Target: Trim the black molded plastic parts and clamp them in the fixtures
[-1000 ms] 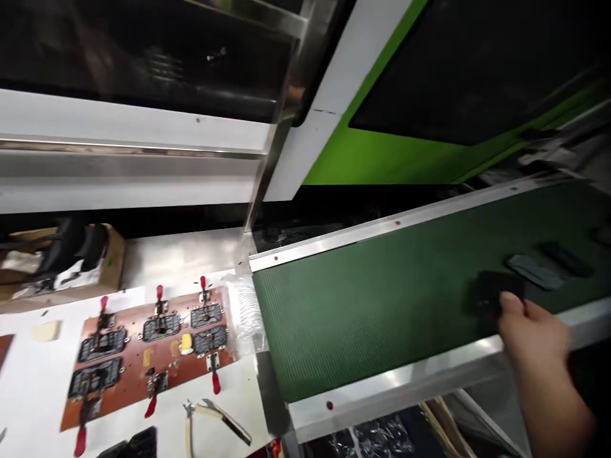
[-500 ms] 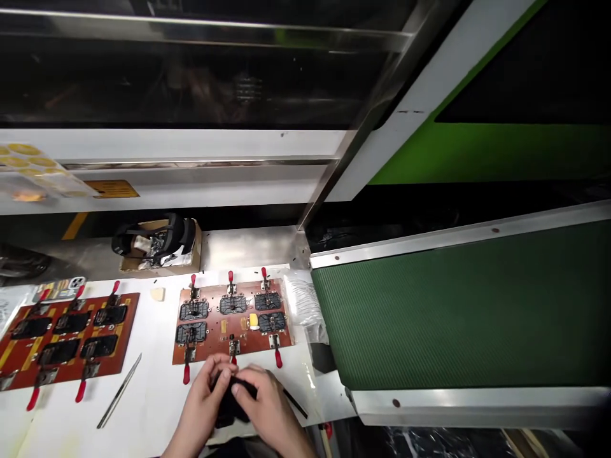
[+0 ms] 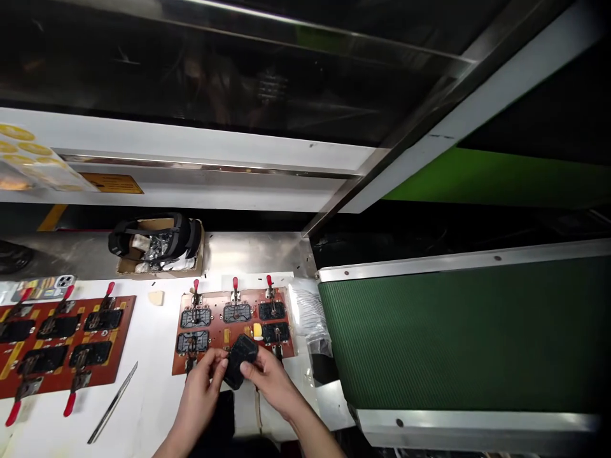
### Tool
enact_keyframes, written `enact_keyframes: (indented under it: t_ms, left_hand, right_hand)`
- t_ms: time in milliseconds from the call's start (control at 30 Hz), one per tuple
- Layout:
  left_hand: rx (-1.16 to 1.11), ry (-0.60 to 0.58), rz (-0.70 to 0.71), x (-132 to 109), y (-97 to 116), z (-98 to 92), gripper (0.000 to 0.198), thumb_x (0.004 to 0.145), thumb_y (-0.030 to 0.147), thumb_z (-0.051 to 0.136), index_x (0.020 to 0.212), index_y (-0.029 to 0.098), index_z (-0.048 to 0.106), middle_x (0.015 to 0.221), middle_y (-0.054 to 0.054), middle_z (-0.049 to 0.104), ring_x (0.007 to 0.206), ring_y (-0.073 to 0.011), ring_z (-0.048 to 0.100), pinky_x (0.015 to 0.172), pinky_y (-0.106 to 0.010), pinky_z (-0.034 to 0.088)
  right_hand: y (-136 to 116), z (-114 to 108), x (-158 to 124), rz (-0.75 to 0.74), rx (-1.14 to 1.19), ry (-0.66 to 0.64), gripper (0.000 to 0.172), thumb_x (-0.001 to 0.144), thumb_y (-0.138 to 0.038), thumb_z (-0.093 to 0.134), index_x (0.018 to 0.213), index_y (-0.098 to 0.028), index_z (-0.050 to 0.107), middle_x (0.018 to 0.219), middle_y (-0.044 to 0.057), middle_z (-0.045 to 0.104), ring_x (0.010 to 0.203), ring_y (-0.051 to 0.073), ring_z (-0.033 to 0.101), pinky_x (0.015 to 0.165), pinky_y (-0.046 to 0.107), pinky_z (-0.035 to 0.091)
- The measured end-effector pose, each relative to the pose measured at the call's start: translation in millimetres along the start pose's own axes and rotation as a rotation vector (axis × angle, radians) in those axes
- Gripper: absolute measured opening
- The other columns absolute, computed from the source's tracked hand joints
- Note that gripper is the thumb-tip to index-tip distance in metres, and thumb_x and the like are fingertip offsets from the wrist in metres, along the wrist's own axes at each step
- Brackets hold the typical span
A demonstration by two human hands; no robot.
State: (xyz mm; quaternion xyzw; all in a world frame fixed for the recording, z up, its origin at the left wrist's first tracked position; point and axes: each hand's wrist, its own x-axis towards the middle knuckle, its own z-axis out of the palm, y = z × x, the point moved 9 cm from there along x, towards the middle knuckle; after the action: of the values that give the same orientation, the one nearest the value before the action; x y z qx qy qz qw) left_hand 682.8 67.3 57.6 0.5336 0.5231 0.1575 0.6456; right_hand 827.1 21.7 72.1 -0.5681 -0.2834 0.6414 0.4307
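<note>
Black rubbery pad [image 3: 241, 360] pinched between left hand [image 3: 198, 397] and right hand [image 3: 270, 381], just over brown fixture board [image 3: 210, 298]. Slipping grip could drop it onto red-handled clamps [image 3: 235, 283], knocking them.

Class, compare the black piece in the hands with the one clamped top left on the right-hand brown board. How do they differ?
The held black piece is tilted between the left hand and right hand, unclamped; the clamped black piece lies flat under a metal clamp on the brown board. Both are dark oblongs.
</note>
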Motion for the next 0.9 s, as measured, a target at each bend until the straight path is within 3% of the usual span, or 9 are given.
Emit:
enact_keyframes:
  t_ms: [67, 133, 200, 267, 433, 567, 667, 800, 900]
  left_hand:
    - [-0.057, -0.104, -0.027, 6, -6, 7.0, 0.034, 0.084, 0.05, 0.066, 0.099, 0.02, 0.06, 0.092, -0.006, 0.069, 0.083, -0.0209, 0.066, 0.078, -0.032, 0.051]
    - [-0.17, -0.135, -0.056, 12, -11, 6.8, 0.042, 0.083, 0.047, 0.07, 0.114, 0.021, 0.056, 0.099, -0.007, 0.07, 0.087, -0.0207, 0.067, 0.078, -0.032, 0.052]
    - [-0.233, -0.145, -0.077, 19, -16, 3.8, 0.05, 0.084, 0.046, 0.068, 0.125, 0.022, 0.052, 0.105, -0.008, 0.069, 0.089, -0.0205, 0.067, 0.075, -0.032, 0.054]
    - [-0.219, -0.172, -0.093, 27, -24, 2.0, 0.047, 0.085, 0.047, 0.067, 0.121, 0.02, 0.056, 0.1, -0.008, 0.069, 0.084, -0.0203, 0.067, 0.068, -0.03, 0.055]
    - [-0.106, -0.002, -0.086, 62, -49, -19.1, 0.042, 0.086, 0.053, 0.06, 0.108, 0.018, 0.061, 0.095, -0.008, 0.072, 0.085, -0.0228, 0.07, 0.069, -0.034, 0.059]
    - [0.067, 0.096, -0.028, 92, -63, -27.2, 0.039, 0.082, 0.049, 0.064, 0.106, 0.018, 0.066, 0.091, -0.007, 0.072, 0.083, -0.0247, 0.069, 0.076, -0.039, 0.057]
    - [0.233, 0.16, 0.031, 103, -70, -28.6, 0.032, 0.079, 0.04, 0.067, 0.101, 0.018, 0.07, 0.092, -0.009, 0.07, 0.085, -0.0266, 0.066, 0.086, -0.043, 0.052]
    - [0.382, 0.188, 0.083, 103, -78, -22.0, 0.027, 0.084, 0.033, 0.06, 0.105, 0.018, 0.066, 0.092, -0.008, 0.067, 0.085, -0.0276, 0.066, 0.084, -0.043, 0.051]
    - [0.462, 0.177, 0.136, 99, -77, -15.1, 0.026, 0.089, 0.031, 0.053, 0.11, 0.019, 0.06, 0.105, -0.01, 0.064, 0.095, -0.0284, 0.064, 0.087, -0.043, 0.051]
  right_hand:
    - [-11, -15, 8, -0.018, -0.208, 0.143, 0.041, 0.095, -0.048, 0.054, 0.122, -0.019, 0.063, 0.115, 0.01, 0.069, 0.108, 0.025, 0.062, 0.095, 0.037, 0.046]
    - [-26, -20, 14, -0.045, -0.464, 0.183, 0.035, 0.097, -0.044, 0.049, 0.12, -0.022, 0.065, 0.116, 0.008, 0.068, 0.108, 0.025, 0.061, 0.094, 0.035, 0.044]
    - [-36, -11, 20, -0.081, -0.656, 0.055, 0.026, 0.096, -0.038, 0.051, 0.111, -0.026, 0.068, 0.108, 0.004, 0.07, 0.102, 0.022, 0.063, 0.089, 0.031, 0.044]
    - [-35, -4, 25, -0.084, -0.733, -0.067, 0.019, 0.092, -0.036, 0.058, 0.107, -0.029, 0.069, 0.101, -0.001, 0.071, 0.095, 0.019, 0.064, 0.081, 0.026, 0.043]
    - [2, -38, 52, 0.159, -0.85, 0.14, 0.019, 0.091, -0.037, 0.06, 0.1, -0.023, 0.069, 0.086, -0.001, 0.072, 0.076, 0.014, 0.066, 0.064, 0.021, 0.041]
    - [32, -52, 72, 0.258, -0.984, 0.268, 0.026, 0.095, -0.039, 0.054, 0.09, -0.019, 0.069, 0.089, 0.004, 0.074, 0.083, 0.018, 0.068, 0.068, 0.023, 0.041]
    - [48, -53, 76, 0.344, -1.092, 0.311, 0.027, 0.094, -0.04, 0.057, 0.089, -0.017, 0.07, 0.09, 0.011, 0.075, 0.086, 0.023, 0.07, 0.07, 0.027, 0.043]
    - [60, -46, 76, 0.413, -1.194, 0.298, 0.031, 0.096, -0.039, 0.055, 0.093, -0.013, 0.072, 0.094, 0.017, 0.075, 0.089, 0.027, 0.072, 0.073, 0.03, 0.047]
    - [63, -40, 79, 0.443, -1.235, 0.282, 0.03, 0.097, -0.035, 0.054, 0.1, -0.01, 0.071, 0.099, 0.02, 0.074, 0.095, 0.03, 0.071, 0.078, 0.033, 0.049]
